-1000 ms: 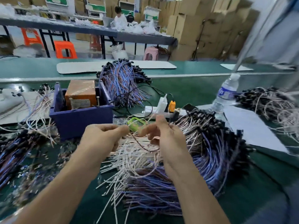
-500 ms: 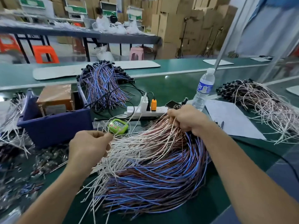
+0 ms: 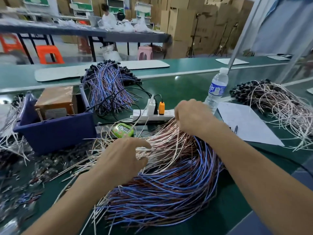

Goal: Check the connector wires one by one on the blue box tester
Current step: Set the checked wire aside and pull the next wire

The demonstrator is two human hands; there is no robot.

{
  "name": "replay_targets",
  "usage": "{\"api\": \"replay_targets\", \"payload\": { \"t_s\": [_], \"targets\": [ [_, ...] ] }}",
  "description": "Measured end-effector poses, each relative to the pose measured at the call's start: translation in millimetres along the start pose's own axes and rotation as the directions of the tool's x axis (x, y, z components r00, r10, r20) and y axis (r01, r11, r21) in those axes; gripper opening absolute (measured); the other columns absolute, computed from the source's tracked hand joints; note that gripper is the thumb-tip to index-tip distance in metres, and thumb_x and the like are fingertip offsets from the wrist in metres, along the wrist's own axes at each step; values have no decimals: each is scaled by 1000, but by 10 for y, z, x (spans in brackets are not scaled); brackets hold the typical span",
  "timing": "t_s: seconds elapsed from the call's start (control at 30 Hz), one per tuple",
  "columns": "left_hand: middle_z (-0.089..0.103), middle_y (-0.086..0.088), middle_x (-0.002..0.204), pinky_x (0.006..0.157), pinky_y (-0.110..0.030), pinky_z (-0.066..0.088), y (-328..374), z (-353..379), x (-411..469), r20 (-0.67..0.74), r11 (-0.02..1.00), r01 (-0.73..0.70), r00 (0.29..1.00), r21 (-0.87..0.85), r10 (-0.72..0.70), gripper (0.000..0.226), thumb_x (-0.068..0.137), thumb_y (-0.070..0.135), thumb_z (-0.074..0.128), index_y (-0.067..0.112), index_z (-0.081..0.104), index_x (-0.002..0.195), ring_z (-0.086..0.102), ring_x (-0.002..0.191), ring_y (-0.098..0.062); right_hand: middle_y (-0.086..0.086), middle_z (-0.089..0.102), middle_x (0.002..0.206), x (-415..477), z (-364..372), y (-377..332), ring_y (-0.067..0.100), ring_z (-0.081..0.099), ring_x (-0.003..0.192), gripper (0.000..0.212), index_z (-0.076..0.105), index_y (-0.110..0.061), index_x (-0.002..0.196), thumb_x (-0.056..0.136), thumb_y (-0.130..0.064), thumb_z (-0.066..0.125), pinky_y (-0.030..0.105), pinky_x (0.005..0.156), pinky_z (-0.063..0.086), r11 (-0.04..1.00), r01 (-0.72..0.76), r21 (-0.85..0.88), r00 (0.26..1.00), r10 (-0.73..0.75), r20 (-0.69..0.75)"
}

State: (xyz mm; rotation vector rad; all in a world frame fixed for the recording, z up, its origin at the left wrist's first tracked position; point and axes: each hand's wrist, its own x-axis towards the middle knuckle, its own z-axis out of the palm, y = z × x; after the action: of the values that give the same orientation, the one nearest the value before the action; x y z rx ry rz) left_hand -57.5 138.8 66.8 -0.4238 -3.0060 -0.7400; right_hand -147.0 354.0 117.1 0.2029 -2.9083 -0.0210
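- Connector wires (image 3: 169,175): one big fan heaped on the green table (image 3: 177,85), just right of the blue box tester (image 3: 55,133) and nearer the viewer than it, white loose ends reaching almost to its front right corner.
- Head view, long axis: strands gathered at the fan's far end, right of the tester and just past the power strip (image 3: 152,116), then spreading. White ones running leftward toward the tester, blue and brown ones bending round toward the near edge.
- Left hand (image 3: 122,160): the nearer of the two to the tester, lying on the white ends right of its front wall. Forefinger stretched out along the strands, thumb apart beneath it, white wires passing through the gap, other fingers loosely bent. No closed pinch to be seen; cannot tell whether one strand is singled out.
- Right hand (image 3: 193,117): farther right of the tester, on the gathered end of the fan and touching it. Back of hand uppermost, fingers curled down into the wires, tips hidden; cannot tell whether clasping or merely pressing.
- Likely step: picking one wire out of the heap. Loose ends pointing toward the tester, so probably a short carry leftward by the left hand.
- Also right of the tester: green timer (image 3: 122,130) just beyond the left hand, water bottle (image 3: 216,89) and paper sheet (image 3: 245,122) well apart.
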Motion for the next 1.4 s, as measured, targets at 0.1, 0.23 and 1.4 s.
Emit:
{"api": "replay_targets", "payload": {
  "t_s": [0.1,0.23,1.4],
  "targets": [
    [67,20,129,101,-34,52,-188,43,46,126,992,82,990,-100,-69,42,85,22,81,48,71,116,65,112,-5,0,74,103,-229,75,-25,21,68,94,36,79,-27,97,77,2,70,36,90,57,972,217,90,952,-231,199],
    [64,24,129,67,-32,62,-382,107,81,131,929,167,983,-331,-130,65,83,-9,64,53,75,98,74,82,-10,1,69,110,-322,245,-54,23,65,104,32,76,-27,101,81,-3,71,35,94,53,955,292,44,938,-295,182],
    [72,-14,112,99,-42,46,-2351,-819,-1661,-696,624,754,336,-204,-635,38,86,21,75,26,74,123,58,113,-33,5,76,110,-474,491,-3923,19,71,97,32,76,-16,111,90,-1,57,25,86,56,576,186,796,823,-534,194]
  ]
}}
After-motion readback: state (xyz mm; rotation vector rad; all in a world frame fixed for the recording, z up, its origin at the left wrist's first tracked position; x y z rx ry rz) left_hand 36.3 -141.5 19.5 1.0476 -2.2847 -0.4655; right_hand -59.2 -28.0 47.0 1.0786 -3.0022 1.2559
